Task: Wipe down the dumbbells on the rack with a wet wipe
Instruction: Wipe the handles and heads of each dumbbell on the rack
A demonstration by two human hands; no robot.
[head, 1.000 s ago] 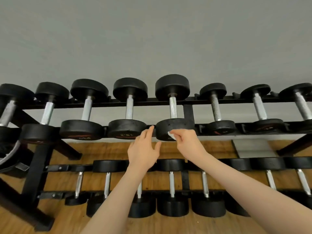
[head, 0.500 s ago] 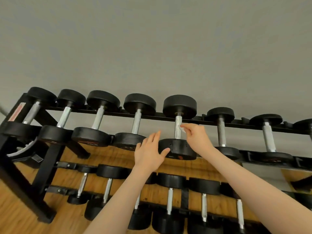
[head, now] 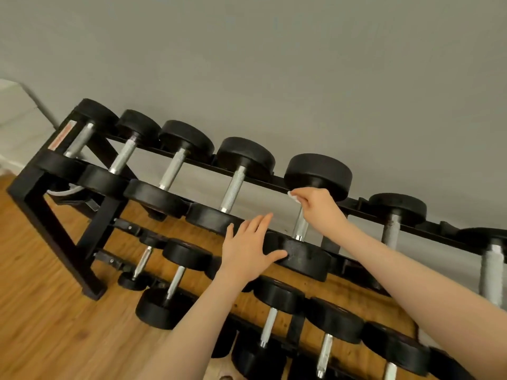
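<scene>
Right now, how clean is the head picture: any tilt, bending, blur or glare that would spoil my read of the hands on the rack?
Head view: frame rolled, so the black steel rack slants down to the right; wide-angle bending at the edges; slight softness on the right hand pinching the white wet wipe; the left hand reads sharper; even light, only mild sheen on the knurled chrome handles.

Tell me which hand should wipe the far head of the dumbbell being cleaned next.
Right. The right hand already pinches the wet wipe at the top of the handle, just under the far head. The left hand lies open against the near head, likely steadying it.
</scene>
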